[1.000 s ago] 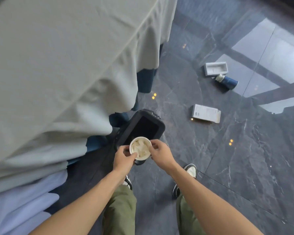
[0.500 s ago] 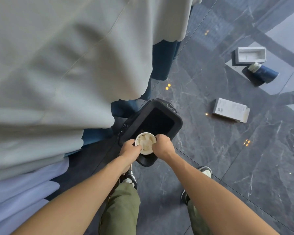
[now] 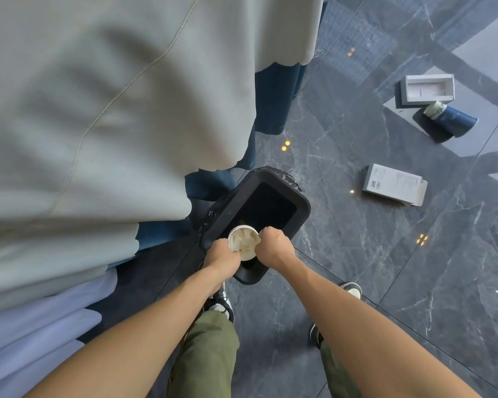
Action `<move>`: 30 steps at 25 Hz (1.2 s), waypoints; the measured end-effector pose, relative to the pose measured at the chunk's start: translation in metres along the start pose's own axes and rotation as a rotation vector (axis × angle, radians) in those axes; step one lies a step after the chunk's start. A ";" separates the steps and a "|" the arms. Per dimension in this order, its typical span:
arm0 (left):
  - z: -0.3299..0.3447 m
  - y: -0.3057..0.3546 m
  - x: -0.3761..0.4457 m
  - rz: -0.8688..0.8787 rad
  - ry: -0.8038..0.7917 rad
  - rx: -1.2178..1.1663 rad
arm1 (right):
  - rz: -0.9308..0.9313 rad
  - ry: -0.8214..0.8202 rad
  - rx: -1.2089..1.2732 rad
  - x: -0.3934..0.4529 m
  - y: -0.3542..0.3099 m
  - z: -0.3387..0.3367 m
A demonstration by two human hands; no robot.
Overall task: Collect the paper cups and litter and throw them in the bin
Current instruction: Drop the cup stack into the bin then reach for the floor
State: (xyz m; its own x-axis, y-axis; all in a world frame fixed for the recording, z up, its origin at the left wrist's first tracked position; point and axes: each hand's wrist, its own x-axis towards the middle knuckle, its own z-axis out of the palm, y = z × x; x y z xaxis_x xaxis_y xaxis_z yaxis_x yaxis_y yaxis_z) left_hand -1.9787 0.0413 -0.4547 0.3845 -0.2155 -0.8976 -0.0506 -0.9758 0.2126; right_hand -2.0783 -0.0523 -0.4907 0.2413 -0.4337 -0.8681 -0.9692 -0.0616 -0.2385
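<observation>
Head view, looking down. Both hands are clamped on one white paper cup [image 3: 243, 242]: the left hand [image 3: 222, 258] grips its left side, the right hand [image 3: 273, 249] its right side, knuckles up, fingertips hidden under the backs of the hands. The cup is held directly over the near end of a black bin [image 3: 299, 209]; its contents are pale and hard to make out. The bin's interior is dark and unreadable, and its near rim is partly covered by the hands. A grey tablecloth [image 3: 112, 110] hangs over the left, hiding the bin's left side and the floor beyond it. On the dark marble floor [image 3: 385, 268] to the right, well apart from the bin, lie a flat white box [image 3: 394, 185], an open white box [image 3: 427, 89] and, just beside it, a tipped blue cup [image 3: 450, 119]. The floor between bin and litter is open.
</observation>
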 end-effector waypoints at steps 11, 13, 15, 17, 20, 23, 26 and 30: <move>-0.021 0.104 -0.151 0.237 0.008 0.181 | -0.152 -0.006 0.044 -0.140 0.070 -0.130; -0.014 0.140 -0.187 0.294 0.024 0.251 | -0.160 -0.001 -0.008 -0.170 0.099 -0.170; 0.003 0.181 -0.233 0.349 0.042 0.297 | -0.162 0.009 -0.045 -0.209 0.136 -0.217; 0.024 0.220 -0.277 0.405 0.050 0.345 | -0.164 0.047 -0.087 -0.245 0.168 -0.264; 0.060 0.276 -0.328 0.488 0.059 0.427 | -0.148 0.156 -0.108 -0.282 0.208 -0.330; 0.091 0.325 -0.361 0.591 0.068 0.508 | -0.148 0.238 -0.110 -0.303 0.237 -0.388; 0.110 0.370 -0.384 0.669 0.078 0.603 | -0.132 0.277 -0.108 -0.313 0.258 -0.438; 0.119 0.430 -0.388 0.733 0.083 0.654 | -0.102 0.313 -0.121 -0.308 0.274 -0.494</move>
State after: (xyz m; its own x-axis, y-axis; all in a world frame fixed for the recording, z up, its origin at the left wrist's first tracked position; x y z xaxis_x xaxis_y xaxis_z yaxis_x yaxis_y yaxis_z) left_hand -2.2591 -0.2987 -0.0613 0.1171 -0.7962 -0.5937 -0.7925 -0.4352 0.4274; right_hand -2.4425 -0.3795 -0.0733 0.3279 -0.6731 -0.6629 -0.9444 -0.2165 -0.2474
